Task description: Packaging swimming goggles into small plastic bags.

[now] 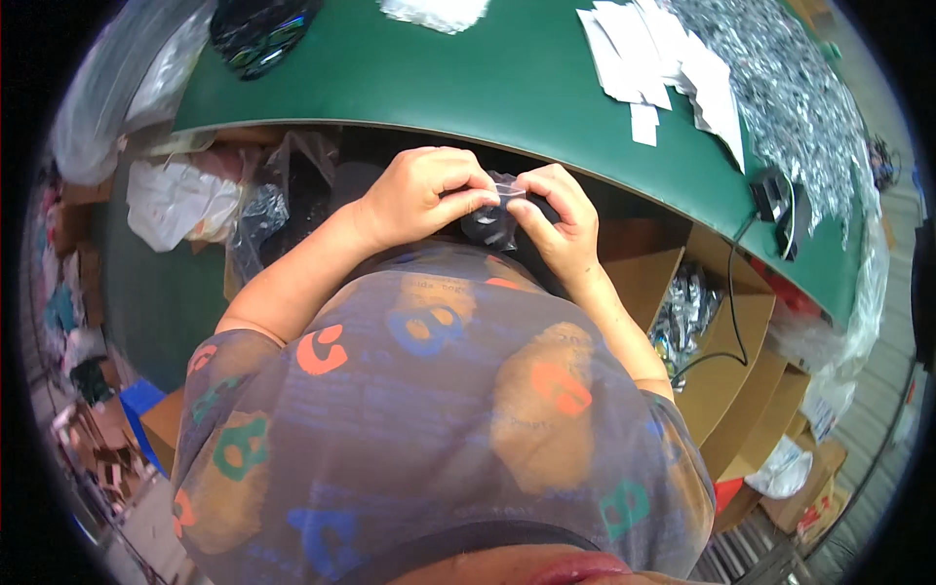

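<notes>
A small clear plastic bag [490, 226] with something dark inside hangs in front of my body, just below the table's near edge. My left hand [429, 193] pinches the bag's top edge between thumb and fingers. At the other end of that edge, my right hand [561, 216] pinches it as well, thumb toward the left hand. The bag's top strip is stretched between the two hands. What the dark contents are I cannot make out.
Across the green table [458, 83] lie white paper slips [648, 54], a heap of small silvery packets [780, 88] and a black plastic bag [258, 34]. A black cable [733, 283] drops past a cardboard box [721, 380] at right. White plastic bags [180, 200] sit at left.
</notes>
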`<action>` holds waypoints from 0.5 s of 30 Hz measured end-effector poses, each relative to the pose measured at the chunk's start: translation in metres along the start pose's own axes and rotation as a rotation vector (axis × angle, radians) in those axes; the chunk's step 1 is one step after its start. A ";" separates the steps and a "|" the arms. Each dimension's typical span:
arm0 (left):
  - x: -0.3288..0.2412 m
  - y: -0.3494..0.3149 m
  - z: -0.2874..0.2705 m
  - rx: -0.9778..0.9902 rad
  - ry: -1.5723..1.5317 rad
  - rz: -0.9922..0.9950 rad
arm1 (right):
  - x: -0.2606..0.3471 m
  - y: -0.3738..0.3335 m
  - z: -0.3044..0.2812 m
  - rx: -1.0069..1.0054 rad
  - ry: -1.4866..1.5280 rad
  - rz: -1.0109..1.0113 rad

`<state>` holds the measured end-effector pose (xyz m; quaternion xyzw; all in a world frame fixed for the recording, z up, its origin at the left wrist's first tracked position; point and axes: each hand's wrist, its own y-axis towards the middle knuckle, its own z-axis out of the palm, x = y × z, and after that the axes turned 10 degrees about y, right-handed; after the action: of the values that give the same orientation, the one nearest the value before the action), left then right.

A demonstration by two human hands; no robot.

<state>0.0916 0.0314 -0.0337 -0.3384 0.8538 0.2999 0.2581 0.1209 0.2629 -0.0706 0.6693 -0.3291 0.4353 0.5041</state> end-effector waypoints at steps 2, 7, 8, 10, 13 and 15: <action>0.001 0.009 0.002 0.028 -0.028 0.020 | 0.003 -0.003 0.001 -0.115 -0.027 0.022; 0.009 0.015 0.001 0.075 -0.050 0.034 | 0.003 -0.009 0.004 -0.187 -0.004 0.109; 0.012 0.015 0.001 0.075 -0.077 0.016 | 0.002 -0.009 0.005 -0.203 0.026 0.124; 0.019 0.014 0.001 0.090 -0.151 -0.019 | -0.002 -0.008 0.006 -0.209 0.065 0.118; 0.031 0.010 -0.007 0.127 -0.200 0.068 | 0.002 -0.005 0.010 -0.226 0.246 0.194; 0.040 0.002 -0.012 0.113 -0.210 0.064 | -0.002 -0.006 0.011 -0.204 0.272 0.204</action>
<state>0.0623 0.0075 -0.0506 -0.2628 0.8480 0.2929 0.3550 0.1281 0.2541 -0.0758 0.5130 -0.3665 0.5347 0.5626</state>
